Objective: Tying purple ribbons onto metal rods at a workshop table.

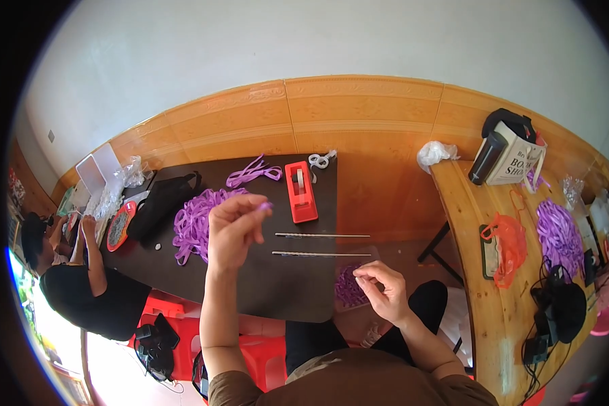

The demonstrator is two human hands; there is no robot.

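My left hand point(233, 227) is raised over the dark table, thumb and finger pinched on a small end of purple ribbon point(266, 206). Just beside it on the tabletop lies a loose heap of purple ribbon point(195, 220). My right hand point(384, 291) hovers past the table's right edge with thumb and forefinger pressed together; whatever they hold, if anything, is too small to make out. Between the hands, two thin metal rods point(304, 235) lie side by side, their right ends jutting beyond the edge. Farther back stands a red tape dispenser point(303, 203).
Scissors point(321, 161) and a purple ribbon bundle point(254, 176) lie at the table's back. At left, a person in black point(95, 298) works near a red tray point(118, 229) and black bag point(162, 210). A wooden table point(494, 325) at right bears more ribbon point(558, 237) and an orange plastic bag point(507, 247).
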